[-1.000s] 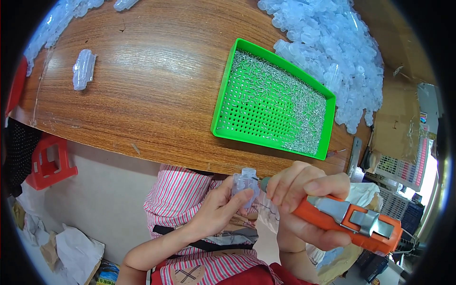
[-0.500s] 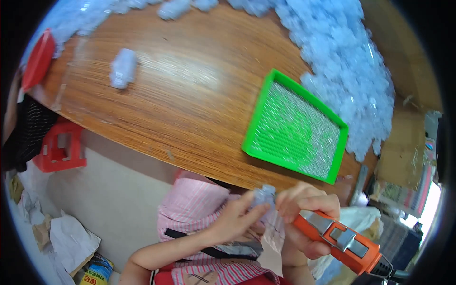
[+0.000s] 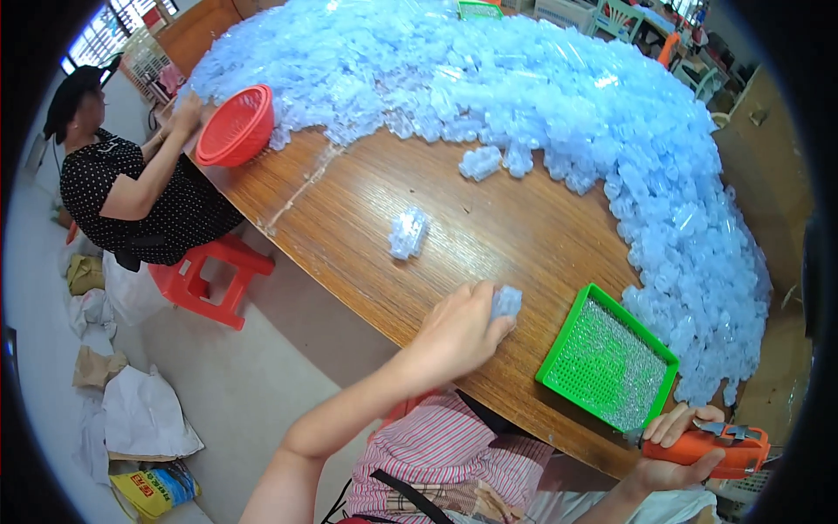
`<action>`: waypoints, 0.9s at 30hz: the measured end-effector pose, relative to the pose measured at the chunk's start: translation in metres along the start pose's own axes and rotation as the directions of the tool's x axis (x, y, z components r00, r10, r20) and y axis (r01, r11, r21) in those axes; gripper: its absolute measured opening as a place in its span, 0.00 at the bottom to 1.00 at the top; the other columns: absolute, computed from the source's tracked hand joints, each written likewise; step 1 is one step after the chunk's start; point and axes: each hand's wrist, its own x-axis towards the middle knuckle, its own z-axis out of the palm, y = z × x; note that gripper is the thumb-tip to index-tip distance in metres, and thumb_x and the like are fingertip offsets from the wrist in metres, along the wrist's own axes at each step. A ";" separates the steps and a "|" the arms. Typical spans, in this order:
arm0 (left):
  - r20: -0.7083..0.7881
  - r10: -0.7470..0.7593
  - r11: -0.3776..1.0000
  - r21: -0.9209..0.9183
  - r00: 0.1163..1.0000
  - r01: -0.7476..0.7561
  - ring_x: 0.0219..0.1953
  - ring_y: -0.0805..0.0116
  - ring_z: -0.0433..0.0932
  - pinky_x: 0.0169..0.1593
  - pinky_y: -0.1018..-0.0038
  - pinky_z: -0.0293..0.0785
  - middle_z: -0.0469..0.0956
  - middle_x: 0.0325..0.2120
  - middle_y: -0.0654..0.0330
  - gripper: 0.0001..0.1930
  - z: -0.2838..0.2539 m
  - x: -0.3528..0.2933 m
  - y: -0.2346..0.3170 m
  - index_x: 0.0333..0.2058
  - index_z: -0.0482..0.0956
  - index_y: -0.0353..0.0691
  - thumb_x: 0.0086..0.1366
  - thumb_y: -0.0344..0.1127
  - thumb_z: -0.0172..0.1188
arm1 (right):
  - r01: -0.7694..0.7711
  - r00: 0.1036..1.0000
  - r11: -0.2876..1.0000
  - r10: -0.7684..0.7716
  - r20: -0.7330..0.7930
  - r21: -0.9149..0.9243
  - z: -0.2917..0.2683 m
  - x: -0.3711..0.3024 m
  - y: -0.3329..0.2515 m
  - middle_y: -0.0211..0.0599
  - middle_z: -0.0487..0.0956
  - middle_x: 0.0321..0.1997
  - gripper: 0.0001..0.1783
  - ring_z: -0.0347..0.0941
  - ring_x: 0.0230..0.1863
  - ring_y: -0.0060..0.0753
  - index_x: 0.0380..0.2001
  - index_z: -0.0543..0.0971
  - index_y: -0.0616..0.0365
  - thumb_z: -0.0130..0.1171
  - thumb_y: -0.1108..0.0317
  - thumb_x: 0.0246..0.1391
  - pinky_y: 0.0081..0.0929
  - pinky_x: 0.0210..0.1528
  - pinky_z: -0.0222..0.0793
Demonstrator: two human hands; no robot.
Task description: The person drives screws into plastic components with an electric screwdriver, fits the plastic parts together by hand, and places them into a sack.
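1. The right hand (image 3: 679, 450) is at the near right, beyond the table's near edge, its fingers wrapped around an orange power screwdriver (image 3: 740, 454).
2. The left hand (image 3: 458, 336) reaches farther in, forearm extended over the near edge, thumb and fingers closed on a clear plastic piece (image 3: 506, 303). Whether that piece touches the wood cannot be told; the fingers hide part of it.
3. Underneath is a glossy brown wood-grain table (image 3: 349, 253), its near edge running slantwise; pale floor (image 3: 288, 375) shows at the left.
4. A green perforated tray (image 3: 580, 408) sits near the right hand, between it and the right arm of the pile, bearing small silver screws (image 3: 633, 371).
5. Beyond the left hand, a loose clear plastic piece (image 3: 408, 233) lies alone on the wood.
6. A red stool (image 3: 214, 275) stands at the left, under a co-worker (image 3: 96, 188) in dotted black; a red basket (image 3: 236, 131) tilts near that person's hands.
7. A great pile of clear plastic pieces (image 3: 436, 79) covers the far and right sides, bordered at right by brown cardboard (image 3: 759, 148).
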 end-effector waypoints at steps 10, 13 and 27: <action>-0.329 -0.076 0.916 0.351 0.941 0.196 0.38 0.48 0.76 0.41 0.58 0.73 0.75 0.37 0.47 0.18 -0.053 0.038 -0.007 0.40 0.75 0.33 0.61 0.44 0.58 | 0.019 0.994 0.996 -0.028 -0.110 -0.086 -0.001 0.003 0.003 0.28 0.61 0.12 0.32 0.57 0.13 0.20 0.39 0.67 0.59 0.48 0.36 0.55 0.16 0.14 0.56; -0.421 -0.120 0.823 0.464 0.899 0.327 0.38 0.50 0.76 0.42 0.59 0.72 0.76 0.39 0.46 0.22 -0.078 0.045 -0.043 0.38 0.76 0.33 0.57 0.48 0.63 | 0.036 0.995 0.994 -0.045 -0.090 -0.105 -0.001 0.003 0.002 0.27 0.61 0.12 0.32 0.57 0.13 0.20 0.39 0.66 0.60 0.47 0.36 0.55 0.16 0.14 0.56; 0.136 -0.099 0.819 -0.552 0.986 0.159 0.39 0.77 0.73 0.40 0.79 0.72 0.74 0.37 0.65 0.27 -0.061 -0.008 -0.002 0.50 0.67 0.33 0.54 0.32 0.69 | -0.096 0.989 0.995 0.096 -0.110 0.006 -0.010 0.002 0.008 0.33 0.67 0.19 0.38 0.64 0.18 0.28 0.40 0.63 0.56 0.53 0.30 0.46 0.23 0.22 0.64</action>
